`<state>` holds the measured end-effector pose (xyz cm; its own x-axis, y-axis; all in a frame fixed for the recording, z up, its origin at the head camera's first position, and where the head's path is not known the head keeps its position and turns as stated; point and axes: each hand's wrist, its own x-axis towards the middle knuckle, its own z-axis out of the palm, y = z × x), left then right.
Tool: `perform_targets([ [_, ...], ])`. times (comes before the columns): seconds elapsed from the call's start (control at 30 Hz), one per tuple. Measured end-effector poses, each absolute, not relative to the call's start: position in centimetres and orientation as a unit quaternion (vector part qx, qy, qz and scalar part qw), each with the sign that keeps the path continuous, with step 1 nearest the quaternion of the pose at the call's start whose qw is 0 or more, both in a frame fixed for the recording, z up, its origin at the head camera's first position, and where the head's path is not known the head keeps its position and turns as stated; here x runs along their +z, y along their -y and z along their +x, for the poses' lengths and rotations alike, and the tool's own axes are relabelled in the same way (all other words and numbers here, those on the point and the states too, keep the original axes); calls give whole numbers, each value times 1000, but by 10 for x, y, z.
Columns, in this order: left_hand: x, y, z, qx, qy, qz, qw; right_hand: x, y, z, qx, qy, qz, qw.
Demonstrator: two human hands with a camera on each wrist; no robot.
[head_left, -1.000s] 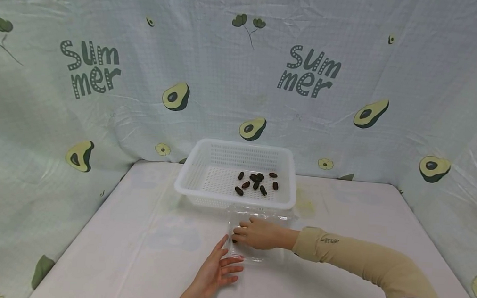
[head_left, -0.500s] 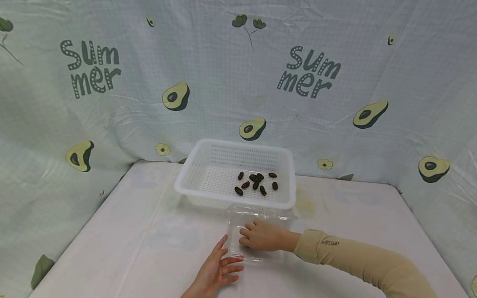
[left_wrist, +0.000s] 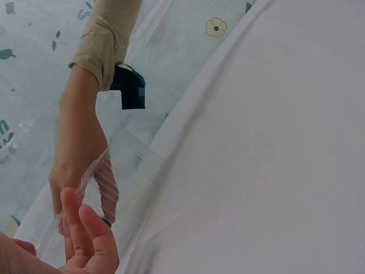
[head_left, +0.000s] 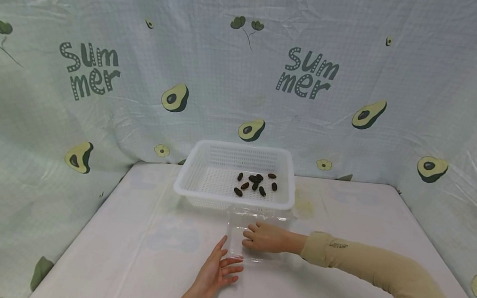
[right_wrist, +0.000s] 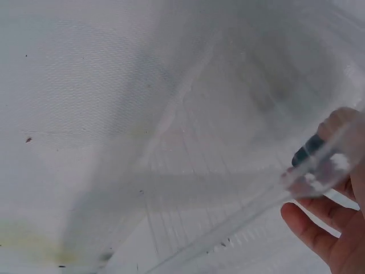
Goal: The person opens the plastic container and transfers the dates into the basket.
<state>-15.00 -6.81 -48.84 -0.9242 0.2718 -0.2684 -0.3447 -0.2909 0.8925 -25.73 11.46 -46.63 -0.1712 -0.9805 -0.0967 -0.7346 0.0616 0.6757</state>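
Note:
In the head view a clear plastic box [head_left: 238, 222] lies on the table. My right hand [head_left: 270, 237] reaches into it, fingers curled down. At those fingertips the left wrist view shows a small dark date [left_wrist: 106, 221]; through the clear wall in the right wrist view, the date [right_wrist: 308, 151] sits against the fingers of the right hand [right_wrist: 336, 222]. My left hand [head_left: 212, 272] is at the box's left front corner, fingers spread, fingertips right at the wall. Two of its fingers [left_wrist: 94, 228] overlap the clear rim in the left wrist view. From above, the right hand hides the date.
Right behind the box stands a white perforated basket [head_left: 192, 193] with several dark dates [head_left: 255, 186] scattered in its right half. A white cloth covers the table [head_left: 160, 265]. Printed sheeting [head_left: 221, 57] rises behind and at both sides.
My right hand has moved a little to the right within the box, and the date under its fingertips has gone out of sight from above. The left hand has stayed at the corner.

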Motion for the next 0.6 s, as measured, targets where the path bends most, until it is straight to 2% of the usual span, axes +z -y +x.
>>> perform_targets([
  [0.6,-489,68,-151,804,-560,-44,197,-392,-149,-205,-253,685,629,267],
])
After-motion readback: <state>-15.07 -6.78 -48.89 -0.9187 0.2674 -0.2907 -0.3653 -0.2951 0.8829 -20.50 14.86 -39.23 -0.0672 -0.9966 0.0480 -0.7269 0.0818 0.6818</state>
